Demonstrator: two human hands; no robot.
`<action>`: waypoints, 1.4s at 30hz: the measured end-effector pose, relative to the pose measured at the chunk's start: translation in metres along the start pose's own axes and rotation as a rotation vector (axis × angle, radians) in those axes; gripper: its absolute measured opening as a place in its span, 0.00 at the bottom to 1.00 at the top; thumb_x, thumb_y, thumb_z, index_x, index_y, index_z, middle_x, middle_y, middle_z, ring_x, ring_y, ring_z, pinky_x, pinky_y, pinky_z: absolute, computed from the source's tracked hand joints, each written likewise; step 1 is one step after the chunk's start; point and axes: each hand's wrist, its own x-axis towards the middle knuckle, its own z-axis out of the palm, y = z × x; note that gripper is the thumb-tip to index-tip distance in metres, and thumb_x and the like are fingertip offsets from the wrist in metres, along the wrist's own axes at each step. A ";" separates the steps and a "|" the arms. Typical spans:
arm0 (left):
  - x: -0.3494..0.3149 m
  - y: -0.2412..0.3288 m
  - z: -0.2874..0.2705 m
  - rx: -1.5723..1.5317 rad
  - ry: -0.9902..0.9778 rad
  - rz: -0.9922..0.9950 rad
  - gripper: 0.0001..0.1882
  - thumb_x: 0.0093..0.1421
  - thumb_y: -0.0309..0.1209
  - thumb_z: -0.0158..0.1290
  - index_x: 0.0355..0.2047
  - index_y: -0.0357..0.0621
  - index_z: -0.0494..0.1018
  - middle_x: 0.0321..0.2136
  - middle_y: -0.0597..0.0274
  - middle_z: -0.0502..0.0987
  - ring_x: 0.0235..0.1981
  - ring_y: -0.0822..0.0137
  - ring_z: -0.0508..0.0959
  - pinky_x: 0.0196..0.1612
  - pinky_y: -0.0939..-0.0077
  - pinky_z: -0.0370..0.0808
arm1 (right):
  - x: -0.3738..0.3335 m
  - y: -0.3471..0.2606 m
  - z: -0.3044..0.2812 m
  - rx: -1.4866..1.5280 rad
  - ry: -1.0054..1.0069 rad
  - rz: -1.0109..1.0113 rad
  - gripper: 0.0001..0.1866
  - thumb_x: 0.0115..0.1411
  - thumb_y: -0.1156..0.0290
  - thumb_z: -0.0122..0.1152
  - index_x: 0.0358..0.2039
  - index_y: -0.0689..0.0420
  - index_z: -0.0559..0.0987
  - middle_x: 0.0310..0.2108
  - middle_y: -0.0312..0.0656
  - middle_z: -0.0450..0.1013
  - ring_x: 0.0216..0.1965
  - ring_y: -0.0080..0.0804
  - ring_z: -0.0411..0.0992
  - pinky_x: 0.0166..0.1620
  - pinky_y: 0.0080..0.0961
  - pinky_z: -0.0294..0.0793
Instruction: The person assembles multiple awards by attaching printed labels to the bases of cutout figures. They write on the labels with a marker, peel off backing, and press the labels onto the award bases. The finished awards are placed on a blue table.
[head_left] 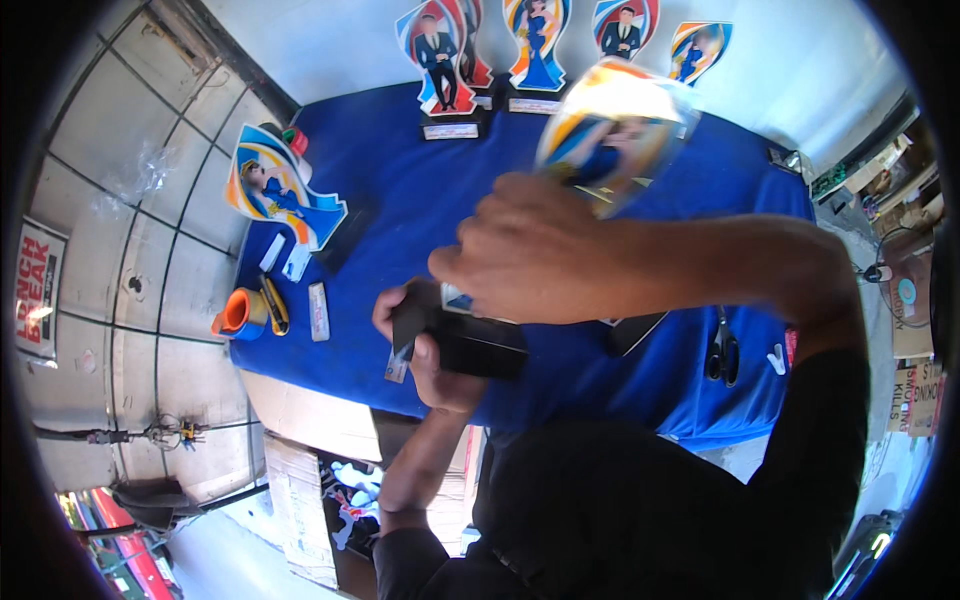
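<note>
My left hand [436, 372] is wrapped round a black block-shaped trophy base [482, 346], just beyond the table's near edge. Above it, my right hand [535, 245] grips a glossy printed trophy panel [610, 135] with white, orange and blue swirls. Glare and motion blur smear the panel's upper part. Its lower end shows under my right hand, close to the base; whether the two touch I cannot tell. A small printed strip [397, 366] pokes out beside my left fingers. Another dark piece [636, 332] lies partly hidden under my right forearm.
On the blue tablecloth [390, 220], several finished trophies [437, 60] stand along the back. Another trophy panel [280, 190] leans at the left, near an orange tape roll [238, 314], a yellow cutter [273, 305] and a label strip [318, 311]. Black scissors [722, 350] lie at the right.
</note>
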 end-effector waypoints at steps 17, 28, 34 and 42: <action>-0.088 -0.045 -0.096 0.467 -0.195 0.120 0.34 0.59 0.42 0.64 0.54 0.44 0.53 0.58 0.43 0.61 0.63 0.45 0.64 0.66 0.49 0.57 | -0.074 -0.043 0.144 1.880 0.967 0.349 0.17 0.60 0.82 0.66 0.47 0.59 0.71 0.44 0.40 0.77 0.46 0.23 0.75 0.50 0.22 0.76; -0.033 -0.028 -0.083 0.809 -0.169 -0.046 0.14 0.63 0.33 0.46 0.41 0.35 0.73 0.42 0.47 0.79 0.42 0.55 0.77 0.46 0.62 0.72 | -0.041 -0.119 0.139 1.102 0.715 0.300 0.24 0.50 0.76 0.71 0.48 0.62 0.73 0.32 0.41 0.76 0.32 0.24 0.77 0.34 0.22 0.76; -0.021 -0.069 -0.051 0.752 0.108 0.086 0.31 0.74 0.42 0.33 0.22 0.31 0.71 0.20 0.33 0.73 0.26 0.33 0.76 0.29 0.49 0.69 | -0.016 -0.071 0.124 1.849 0.484 0.047 0.46 0.50 0.69 0.71 0.68 0.64 0.59 0.63 0.56 0.67 0.60 0.45 0.71 0.66 0.41 0.66; -0.013 -0.042 -0.051 0.473 0.167 -0.019 0.22 0.68 0.35 0.38 0.31 0.32 0.78 0.37 0.36 0.79 0.36 0.48 0.80 0.33 0.62 0.76 | -0.028 -0.113 0.151 1.765 0.557 0.371 0.24 0.57 0.78 0.61 0.55 0.65 0.73 0.52 0.44 0.73 0.55 0.30 0.70 0.61 0.32 0.67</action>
